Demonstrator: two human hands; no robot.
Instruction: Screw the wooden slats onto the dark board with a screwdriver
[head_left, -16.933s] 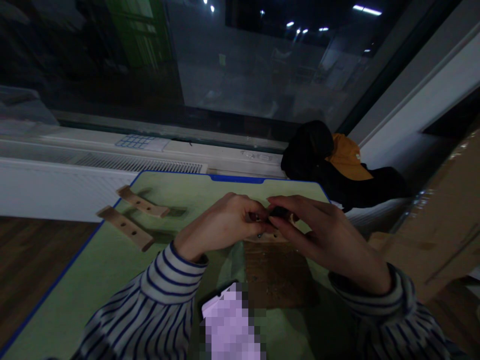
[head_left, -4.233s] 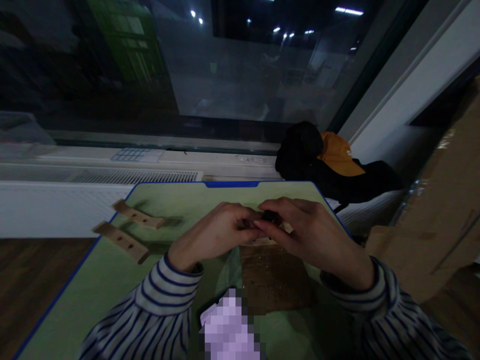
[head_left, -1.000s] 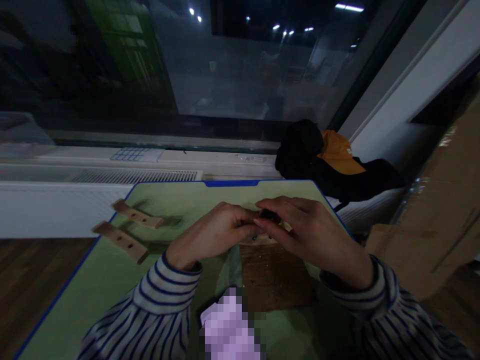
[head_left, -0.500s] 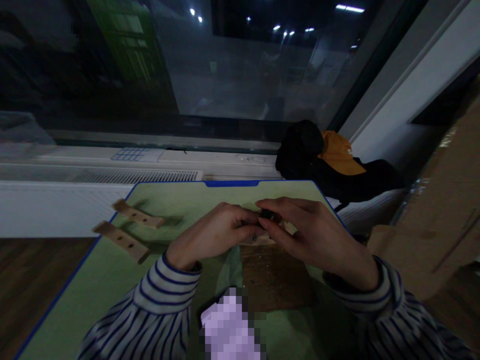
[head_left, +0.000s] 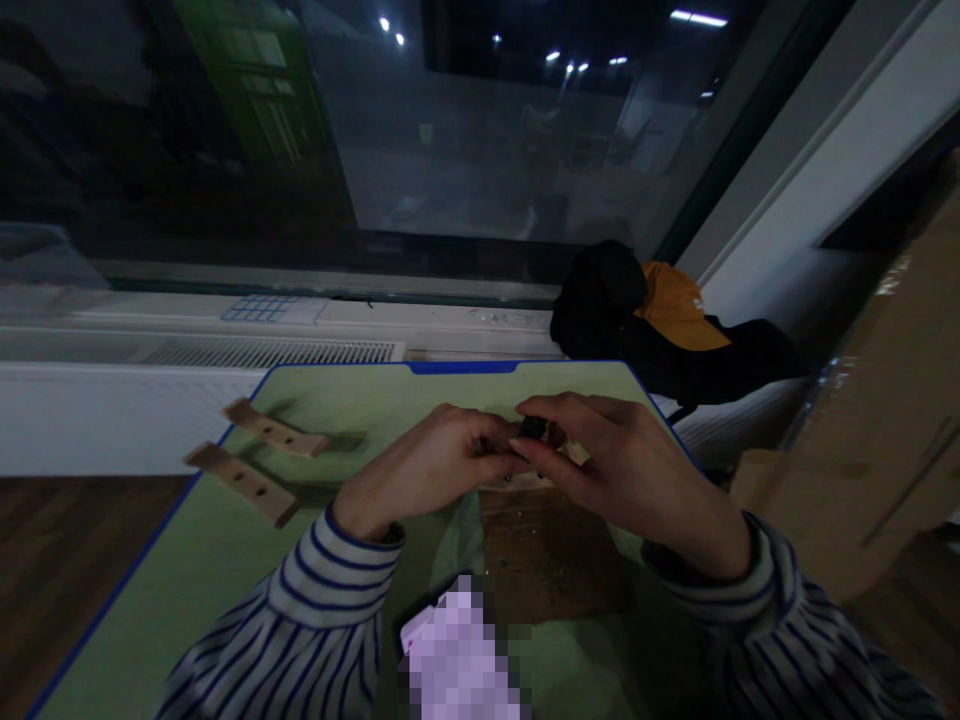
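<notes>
Above the far middle of the table, my right hand (head_left: 622,455) pinches a small dark object (head_left: 532,428) between thumb and fingertips. What kind of object it is, the dim light does not show. My left hand (head_left: 431,455) is closed right beside it, thumb against fingers; whatever those fingers hold is hidden. Just under both hands lies a light wooden piece (head_left: 517,483) with small dark spots, mostly covered by my fingers. It rests at the far edge of a brown wooden board (head_left: 555,560), which has small specks on it.
Two curved wooden pieces with holes, one farther back (head_left: 277,428) and one nearer (head_left: 244,485), lie at the table's left edge. A phone-like object (head_left: 457,650), partly pixelated, lies in front. Beyond the green table (head_left: 360,385) stand a radiator and window; a cardboard box (head_left: 847,440) is at right.
The fingers of my right hand have shifted slightly, and more of the small dark object shows between them. My left hand stays almost where it was.
</notes>
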